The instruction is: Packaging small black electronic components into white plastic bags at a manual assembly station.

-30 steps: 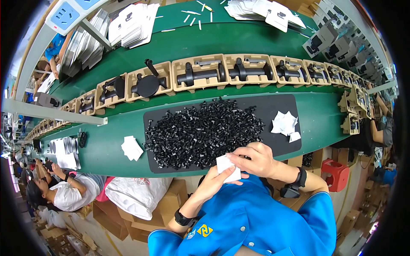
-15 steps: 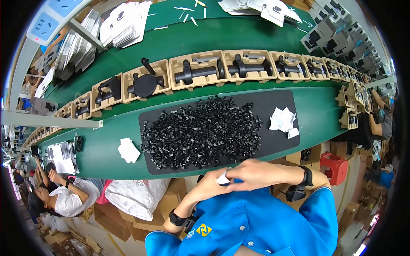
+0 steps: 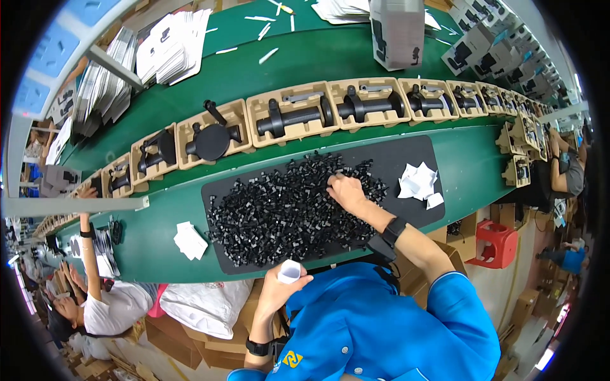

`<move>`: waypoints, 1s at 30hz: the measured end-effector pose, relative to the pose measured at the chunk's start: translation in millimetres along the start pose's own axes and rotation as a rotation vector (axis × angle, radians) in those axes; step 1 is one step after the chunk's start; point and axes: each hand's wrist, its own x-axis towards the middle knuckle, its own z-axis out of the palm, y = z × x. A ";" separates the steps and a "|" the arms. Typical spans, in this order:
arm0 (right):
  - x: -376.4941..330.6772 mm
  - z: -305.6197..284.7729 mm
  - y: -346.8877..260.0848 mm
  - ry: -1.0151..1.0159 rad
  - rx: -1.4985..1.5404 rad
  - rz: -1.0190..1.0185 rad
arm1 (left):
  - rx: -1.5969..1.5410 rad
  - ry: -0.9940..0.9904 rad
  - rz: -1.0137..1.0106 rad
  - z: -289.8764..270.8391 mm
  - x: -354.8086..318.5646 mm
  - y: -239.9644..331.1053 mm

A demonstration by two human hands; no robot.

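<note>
- Right hand [image 3: 346,190]: reaches out over the black mat [image 3: 419,152] at frame centre and rests on the heap of small black parts [image 3: 279,213]. The fingers are curled down into the heap; the grip looks narrow, as for a pinch, but whether a part is already between the fingertips cannot be told.
- Left hand [image 3: 283,286]: held close to the body at lower centre, below the near edge of the green counter [image 3: 159,235]. Its grip is closed around a small white bag [image 3: 290,271], mouth upward.
- Heap of small black parts: covers most of the mat, thickest at its left and middle — a large quantity is left unsorted.
- Stack of white bags [image 3: 418,183]: lies on the right end of the mat, just beside the heap, apart from the right hand.
- A second small pile of white pieces [image 3: 190,241] lies on the counter left of the mat.
- Progress, as judged: the bag in hand shows no visible contents — filling appears to be at an early stage, with the bulk of parts and bags remaining.
- Cardboard trays [image 3: 292,114] with black assemblies run in a row across the upper frame, beyond the mat.
</note>
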 end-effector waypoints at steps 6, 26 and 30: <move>6.2 -2.8 -14.5 -0.154 -0.061 0.119 | -0.024 0.036 0.018 -1.5 3.5 -4.0; -120.9 -203.3 -131.7 -0.021 0.384 -0.633 | 0.448 -0.224 0.491 -4.5 1.2 70.4; -128.1 -197.5 -141.7 -0.367 0.056 -0.555 | 0.466 -0.306 0.498 0.6 -2.2 72.1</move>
